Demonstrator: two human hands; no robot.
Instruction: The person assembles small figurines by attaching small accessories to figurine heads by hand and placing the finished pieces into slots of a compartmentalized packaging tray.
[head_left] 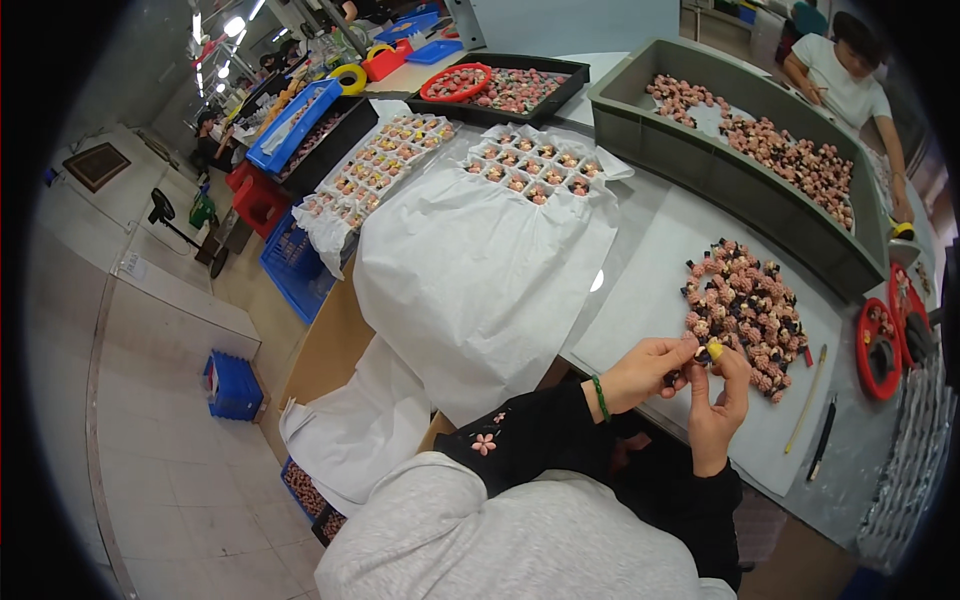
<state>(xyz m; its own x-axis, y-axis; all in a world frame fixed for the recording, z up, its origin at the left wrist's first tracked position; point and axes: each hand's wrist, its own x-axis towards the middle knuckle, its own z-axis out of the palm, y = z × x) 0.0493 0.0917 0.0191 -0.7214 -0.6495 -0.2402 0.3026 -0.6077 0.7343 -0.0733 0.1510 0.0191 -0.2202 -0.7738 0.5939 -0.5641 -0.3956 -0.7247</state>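
My left hand, with a green bracelet at the wrist, and my right hand meet over the near edge of the work table. Between their fingertips is a small pink-and-dark figurine, partly covered by the fingers. Something yellow sits at the right index fingertip; it looks like a finger cover. Just beyond my hands, a loose pile of similar figurines lies on white paper. A thin yellowish stick and a black pen-like tool lie to the right.
A large grey bin of figurines stands behind the pile. White-wrapped trays of figurines in cells are at the left, with a black tray beyond. Red round containers stand at right. A co-worker sits at far right.
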